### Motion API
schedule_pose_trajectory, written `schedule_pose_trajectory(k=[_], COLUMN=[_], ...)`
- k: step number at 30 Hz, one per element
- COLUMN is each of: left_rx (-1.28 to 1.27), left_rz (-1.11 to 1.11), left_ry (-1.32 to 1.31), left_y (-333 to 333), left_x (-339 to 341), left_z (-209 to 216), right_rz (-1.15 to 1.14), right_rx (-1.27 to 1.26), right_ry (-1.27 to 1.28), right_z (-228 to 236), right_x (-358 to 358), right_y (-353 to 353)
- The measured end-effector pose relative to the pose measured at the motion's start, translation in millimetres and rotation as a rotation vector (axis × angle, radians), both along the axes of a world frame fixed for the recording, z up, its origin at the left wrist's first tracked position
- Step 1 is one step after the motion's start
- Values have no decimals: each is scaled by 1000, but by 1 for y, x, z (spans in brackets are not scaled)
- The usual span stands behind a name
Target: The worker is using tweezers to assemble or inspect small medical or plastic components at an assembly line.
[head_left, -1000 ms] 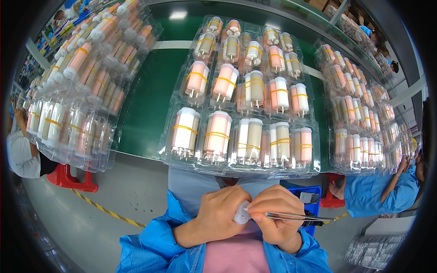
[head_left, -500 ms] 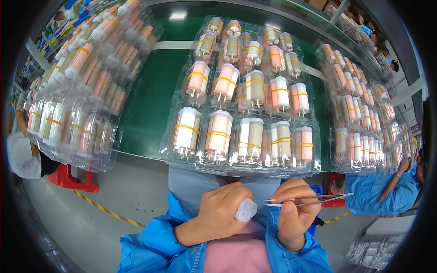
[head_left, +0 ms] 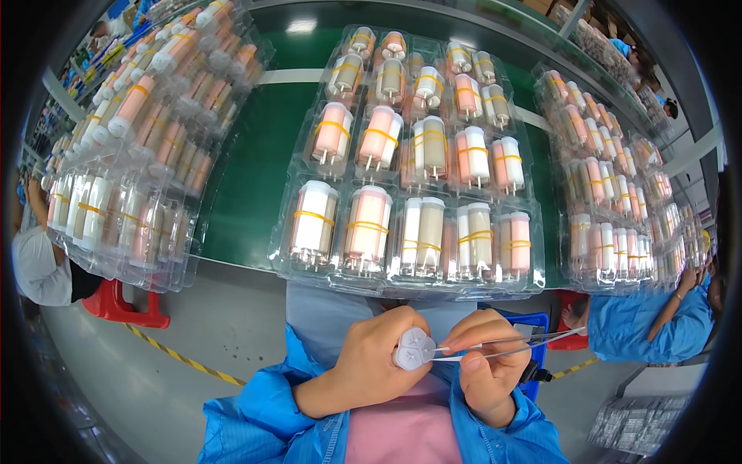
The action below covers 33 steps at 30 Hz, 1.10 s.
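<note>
My left hand (head_left: pixel 363 357) is wrapped round a bundle of tubes; only its pale, three-lobed capped end (head_left: pixel 414 349) shows, facing up, and the rest is hidden in my fist. Between the thumb and fingers of my right hand (head_left: pixel 488 380) is a pair of metal tweezers (head_left: pixel 533 342). The tweezer tips point left and reach the right edge of the capped end; whether they touch it I cannot tell. Just beyond my hands, a clear plastic tray (head_left: pixel 386 289) holds pink, white and grey tube bundles (head_left: pixel 422 232) with yellow bands and small pins.
Stacked trays of similar tubes (head_left: pixel 116 209) stand at the left, and more trays (head_left: pixel 610 255) at the right, on a green bench (head_left: pixel 247 178). Co-workers sit on both sides, one in a blue sleeve (head_left: pixel 638 325). A red stool (head_left: pixel 124 305) is at the left.
My right hand has moved left with the tweezers, bringing their tips to the capped end. My left hand has turned the bundle slightly, so the cap faces up more squarely.
</note>
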<state>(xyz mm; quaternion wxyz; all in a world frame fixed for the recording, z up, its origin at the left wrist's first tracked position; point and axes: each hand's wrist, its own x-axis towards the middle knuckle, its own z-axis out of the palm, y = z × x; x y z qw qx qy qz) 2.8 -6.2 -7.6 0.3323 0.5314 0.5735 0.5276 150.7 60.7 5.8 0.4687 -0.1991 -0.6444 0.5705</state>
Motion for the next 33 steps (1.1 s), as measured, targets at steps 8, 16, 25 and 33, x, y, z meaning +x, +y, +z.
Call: schedule_pose_trajectory(k=[8, 16, 25, 33], left_rx=[-134, -327, -348, -270], left_rz=[-77, -380, -483, -415], left_ry=[-153, -808, -1034, -721], left_y=[0, -7, -12, -13], left_x=[-3, -10, -9, -5], left_z=[6, 9, 5, 6], right_rz=[-28, -99, -79, -85], right_rx=[-28, -33, -60, -125], right_ry=[17, 65, 99, 101], right_z=[-1, -4, -6, -9], right_x=[-1, -2, -2, 0], right_y=[-2, -2, -2, -1])
